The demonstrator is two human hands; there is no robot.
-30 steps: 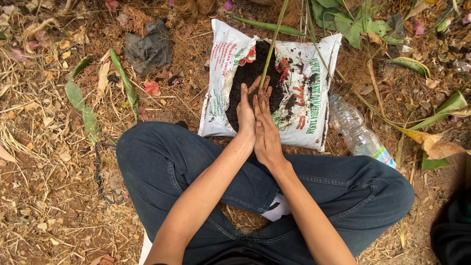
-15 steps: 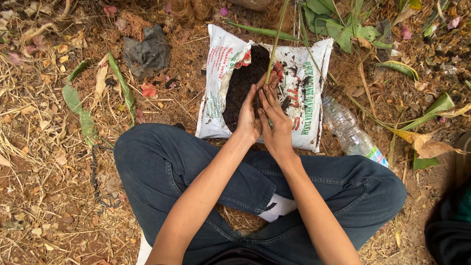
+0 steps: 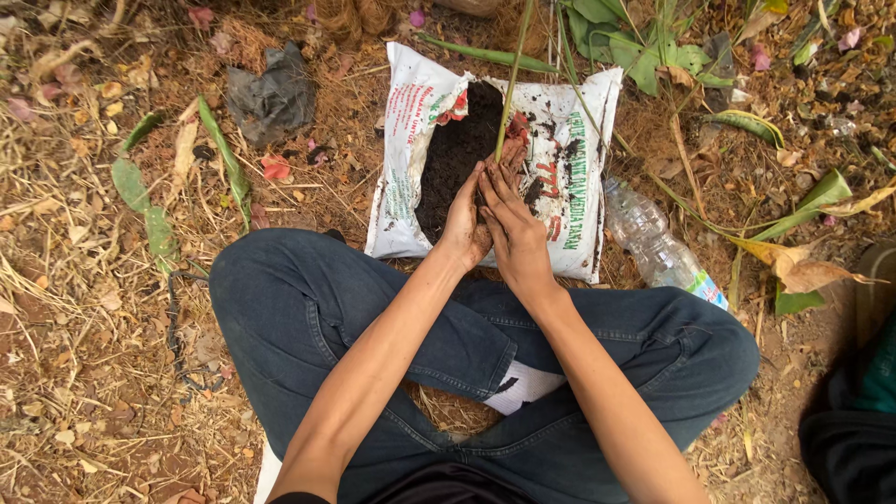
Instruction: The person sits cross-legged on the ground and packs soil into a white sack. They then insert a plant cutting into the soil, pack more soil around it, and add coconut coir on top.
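Note:
I sit cross-legged in blue jeans (image 3: 308,308) on dry ground. In front of my knees lies a white plastic sack (image 3: 401,168), slit open and filled with dark soil (image 3: 457,154). My left hand (image 3: 464,224) and my right hand (image 3: 515,233) are pressed side by side over the soil, cupped around the base of a thin green plant stem (image 3: 511,84) that rises toward the top of the view. The fingertips are dirty with soil. What lies between the palms is hidden.
A crushed clear plastic bottle (image 3: 653,243) lies just right of the sack. A crumpled dark plastic bag (image 3: 273,93) sits at upper left. Green leaves (image 3: 635,47) spread at upper right. Dry leaves and straw cover the ground. A dark-clothed person's edge (image 3: 859,392) shows at lower right.
Both hands stayed together at the sack and slid slightly down onto the soil, closing around the stem's base. The view shifted a little.

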